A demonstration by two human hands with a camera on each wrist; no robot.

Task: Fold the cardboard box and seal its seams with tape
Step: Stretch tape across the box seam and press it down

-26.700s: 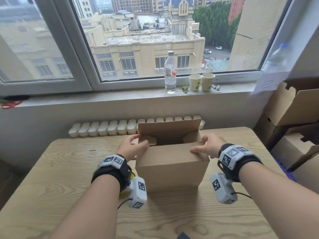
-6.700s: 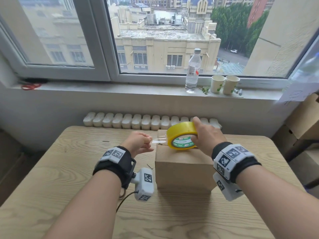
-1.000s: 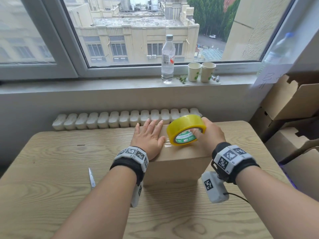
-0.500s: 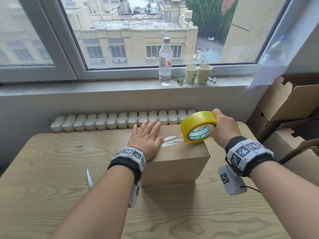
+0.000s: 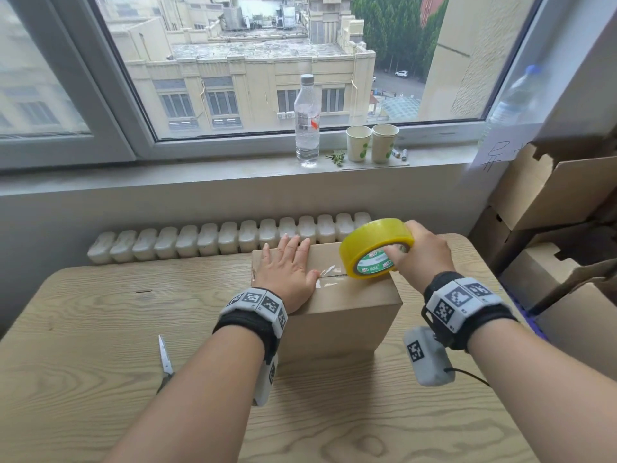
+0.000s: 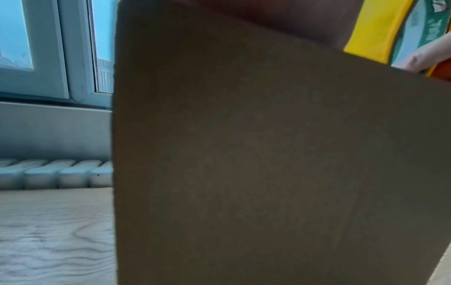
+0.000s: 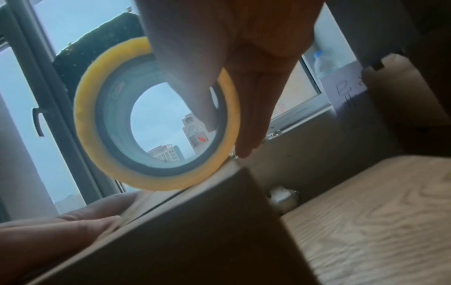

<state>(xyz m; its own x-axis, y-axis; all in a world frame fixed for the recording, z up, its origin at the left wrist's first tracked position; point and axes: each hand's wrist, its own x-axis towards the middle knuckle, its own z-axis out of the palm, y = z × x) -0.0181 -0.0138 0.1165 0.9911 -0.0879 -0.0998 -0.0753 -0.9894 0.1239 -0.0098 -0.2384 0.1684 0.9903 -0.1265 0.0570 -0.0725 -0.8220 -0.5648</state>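
Observation:
A closed brown cardboard box (image 5: 347,315) stands on the wooden table (image 5: 100,329). My left hand (image 5: 287,269) lies flat on the left half of its top, fingers straight, pressing the flaps down. My right hand (image 5: 417,252) grips a yellow tape roll (image 5: 374,245), thumb through its core, standing on edge over the right part of the top seam. A short clear strip of tape (image 5: 329,274) runs from the roll to my left thumb. The box wall (image 6: 244,154) fills the left wrist view, with the roll (image 6: 375,30) above it. In the right wrist view the roll (image 7: 156,113) touches the box top (image 7: 195,221).
A pair of scissors (image 5: 165,359) lies on the table left of my left forearm. Stacked cardboard boxes (image 5: 561,228) stand to the right of the table. A water bottle (image 5: 307,121) and two paper cups (image 5: 372,143) sit on the windowsill, and a radiator (image 5: 227,235) runs behind the table.
My right hand moved the tape roll out toward the box's right edge half a second ago, then back left and lower onto the top. The left hand stays flat on the box.

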